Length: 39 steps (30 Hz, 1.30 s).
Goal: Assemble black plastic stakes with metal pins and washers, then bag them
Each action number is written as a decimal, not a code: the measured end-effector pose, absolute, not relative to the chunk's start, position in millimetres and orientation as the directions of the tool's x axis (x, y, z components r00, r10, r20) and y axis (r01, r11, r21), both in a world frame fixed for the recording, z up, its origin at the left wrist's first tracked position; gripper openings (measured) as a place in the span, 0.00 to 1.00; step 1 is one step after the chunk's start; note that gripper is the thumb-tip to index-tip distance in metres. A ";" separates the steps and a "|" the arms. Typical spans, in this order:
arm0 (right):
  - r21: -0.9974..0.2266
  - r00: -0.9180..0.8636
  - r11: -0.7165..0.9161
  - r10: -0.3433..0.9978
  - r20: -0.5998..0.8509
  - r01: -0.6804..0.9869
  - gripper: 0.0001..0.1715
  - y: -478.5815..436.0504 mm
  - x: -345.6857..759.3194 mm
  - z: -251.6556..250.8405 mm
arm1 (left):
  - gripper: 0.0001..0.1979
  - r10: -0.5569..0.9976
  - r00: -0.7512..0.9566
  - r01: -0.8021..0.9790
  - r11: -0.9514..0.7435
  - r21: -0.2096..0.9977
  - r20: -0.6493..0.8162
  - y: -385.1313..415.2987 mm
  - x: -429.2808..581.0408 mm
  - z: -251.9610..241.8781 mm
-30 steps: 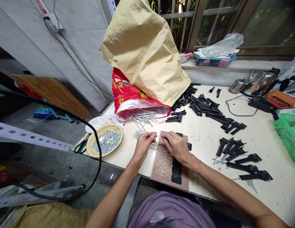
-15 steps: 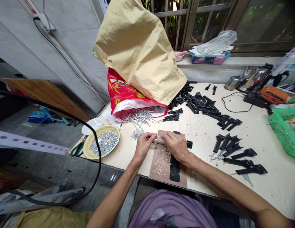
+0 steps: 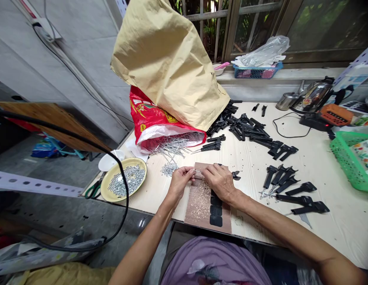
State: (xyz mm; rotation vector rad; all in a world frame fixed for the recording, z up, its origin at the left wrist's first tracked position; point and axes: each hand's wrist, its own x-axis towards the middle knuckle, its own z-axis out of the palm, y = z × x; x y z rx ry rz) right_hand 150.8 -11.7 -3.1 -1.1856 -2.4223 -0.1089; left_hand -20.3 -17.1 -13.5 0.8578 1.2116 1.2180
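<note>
My left hand pinches a thin metal rod between thumb and fingertips. Opposite it, my right hand is closed around a black plastic part; the forked end of this black part pokes out on the hand's right side, and the rest is hidden under the fingers. The rod bridges the small gap between both hands. Beneath them lies a brown board strewn with pale crumbs, with a row of black pads along it. Just left of my left hand is a little heap of small metal pieces.
A yellow dish of small metal pieces stands left, near green-handled scissors. Metal rods spill from a red bag. Black parts lie in a pile and in a group at right. A green basket stands far right.
The black part's protruding end has turned, from a flat face to a forked profile. Both hands stay close together, and the whole view has shifted slightly.
</note>
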 end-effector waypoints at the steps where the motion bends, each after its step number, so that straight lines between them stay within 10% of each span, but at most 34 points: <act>1: -0.152 -0.519 0.615 0.753 0.404 0.774 0.13 -11.3 151.6 -3.5 | 0.15 0.976 -0.087 -0.204 0.177 0.963 -0.198 -17.2 -19.2 -12.9; 8: -0.427 -0.449 0.533 0.846 0.288 0.731 0.11 -5.0 158.0 -2.6 | 0.17 0.966 -0.066 -0.258 0.224 0.940 -0.248 -15.7 -15.2 -9.9; 16: -0.113 -0.554 0.650 0.715 0.425 0.752 0.13 -10.5 159.3 -8.8 | 0.18 0.923 0.060 -0.334 0.377 0.864 -0.380 -15.9 -17.2 -12.9; 22: -0.661 -0.526 0.454 0.844 0.104 0.597 0.18 0.9 163.8 -11.7 | 0.15 0.978 -0.083 -0.060 0.187 0.980 -0.192 -18.9 -13.9 -9.7; 25: -0.743 -0.532 0.397 0.844 0.066 0.538 0.19 4.9 166.1 -12.2 | 0.15 0.974 -0.053 -0.112 0.214 0.970 -0.221 -18.9 -13.2 -10.2; 29: -0.612 -0.480 0.494 0.853 0.204 0.618 0.12 -2.1 165.5 -8.3 | 0.17 0.947 0.023 -0.254 0.315 0.915 -0.320 -17.4 -14.5 -14.7; 35: -0.029 -0.596 0.673 0.674 0.437 0.739 0.13 -13.1 163.7 -5.7 | 0.17 0.904 0.121 -0.371 0.425 0.826 -0.410 -17.2 -16.9 -16.3; 39: 0.009 -0.614 0.673 0.669 0.419 0.740 0.12 -16.1 164.9 -4.6 | 0.19 0.902 0.111 -0.374 0.426 0.824 -0.417 -20.7 -15.6 -14.0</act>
